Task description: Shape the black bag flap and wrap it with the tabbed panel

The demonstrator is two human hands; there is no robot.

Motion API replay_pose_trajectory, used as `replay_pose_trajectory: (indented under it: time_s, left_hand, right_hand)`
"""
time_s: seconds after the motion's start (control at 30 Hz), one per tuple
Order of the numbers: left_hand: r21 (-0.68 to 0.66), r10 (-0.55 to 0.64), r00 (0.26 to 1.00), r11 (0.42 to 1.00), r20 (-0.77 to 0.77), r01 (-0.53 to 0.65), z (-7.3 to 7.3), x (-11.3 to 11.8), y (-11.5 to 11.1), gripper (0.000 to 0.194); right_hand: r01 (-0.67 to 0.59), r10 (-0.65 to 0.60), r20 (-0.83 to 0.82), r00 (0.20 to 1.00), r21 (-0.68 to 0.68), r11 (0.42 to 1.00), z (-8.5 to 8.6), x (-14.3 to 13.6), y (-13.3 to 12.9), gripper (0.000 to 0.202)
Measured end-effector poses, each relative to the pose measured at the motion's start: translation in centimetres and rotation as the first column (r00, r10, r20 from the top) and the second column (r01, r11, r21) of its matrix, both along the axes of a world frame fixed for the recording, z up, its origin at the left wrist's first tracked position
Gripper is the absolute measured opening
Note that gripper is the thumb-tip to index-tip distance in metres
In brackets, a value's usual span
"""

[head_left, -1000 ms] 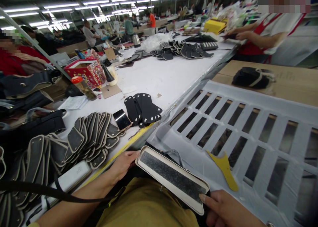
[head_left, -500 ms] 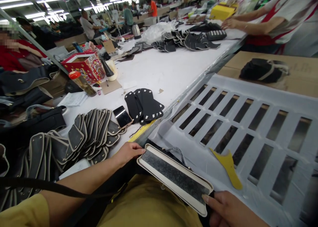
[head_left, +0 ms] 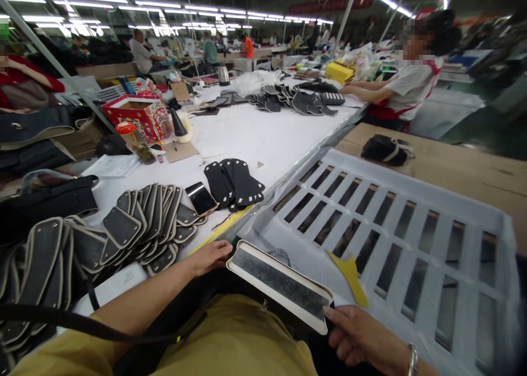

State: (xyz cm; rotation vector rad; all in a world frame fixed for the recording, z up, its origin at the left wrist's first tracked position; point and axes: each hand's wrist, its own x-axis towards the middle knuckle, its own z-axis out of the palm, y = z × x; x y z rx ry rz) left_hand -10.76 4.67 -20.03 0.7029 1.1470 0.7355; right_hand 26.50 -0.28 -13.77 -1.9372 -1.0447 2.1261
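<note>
A long black piece with a cream rim (head_left: 280,282) lies slantwise across my lap, its grey strip facing up. My left hand (head_left: 212,257) is closed at its upper left end, the fingertips pinching the corner. At the lower right end, my right hand (head_left: 349,329) grips the edge between thumb and curled fingers. A bracelet (head_left: 412,358) is on the right wrist. Right of the piece, a yellow curved tool (head_left: 349,274) rests on the grey slatted plastic crate (head_left: 370,225).
On the white table (head_left: 247,137) lie stacked dark straps with pale edges (head_left: 142,222), a phone (head_left: 201,198), black oval pieces (head_left: 234,181), a red box (head_left: 140,115) and a bottle (head_left: 135,142). Another person (head_left: 411,85) works at the far right side.
The view has tilted up and turned, showing more of the room and the other person. The rimmed piece and my right hand sit slightly further left; both hands keep their hold.
</note>
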Motion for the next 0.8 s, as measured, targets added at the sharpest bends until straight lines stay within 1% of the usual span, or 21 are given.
replay_pose_trajectory:
  time_s: [0.1,0.2,0.3,0.43,0.5,0.53,0.67,0.73,0.8]
  left_hand:
    - [0.007,-0.07,0.996,0.998,-0.049,0.07,0.5,-0.5,0.7,0.039]
    - [0.003,-0.168,0.976,0.985,-0.14,0.17,1.2,-0.7,2.0,0.038]
    - [-0.024,-0.306,0.917,0.95,-0.256,0.31,2.0,-0.7,3.1,0.037]
    - [-0.074,-0.425,0.856,0.903,-0.294,0.423,2.9,-0.4,4.1,0.033]
    - [-0.086,-0.452,0.844,0.89,-0.287,0.448,2.9,-0.3,4.4,0.033]
    - [-0.093,-0.454,0.85,0.89,-0.267,0.446,2.9,-0.3,4.4,0.034]
    - [-0.115,-0.391,0.907,0.919,-0.155,0.376,2.0,-0.3,3.9,0.038]
    - [-0.092,-0.368,0.917,0.929,-0.155,0.358,1.5,-0.5,3.4,0.039]
    - [-0.049,-0.391,0.899,0.92,-0.196,0.39,1.1,-0.9,3.2,0.043]
  right_hand:
    - [0.059,-0.058,-0.026,0.998,0.006,0.998,-0.8,0.1,-0.3,0.044]
    - [0.07,-0.07,-0.037,0.997,-0.012,0.998,-1.0,0.0,-0.3,0.044]
    - [0.027,-0.026,0.027,0.999,-0.017,0.999,-0.1,-0.5,-0.1,0.041]
    - [-0.032,0.043,0.169,0.985,-0.065,0.997,1.2,-1.5,0.6,0.036]
    - [-0.04,0.059,0.191,0.98,-0.102,0.994,1.2,-1.6,1.1,0.035]
    - [-0.043,0.063,0.185,0.981,-0.111,0.993,1.1,-1.5,1.3,0.034]
    - [-0.034,0.044,0.115,0.992,-0.09,0.995,0.2,-1.1,1.4,0.033]
    - [-0.011,0.018,0.123,0.992,-0.058,0.998,0.0,-1.0,1.1,0.032]
    - [0.002,0.0,0.152,0.988,-0.018,1.0,-0.1,-1.0,0.7,0.031]
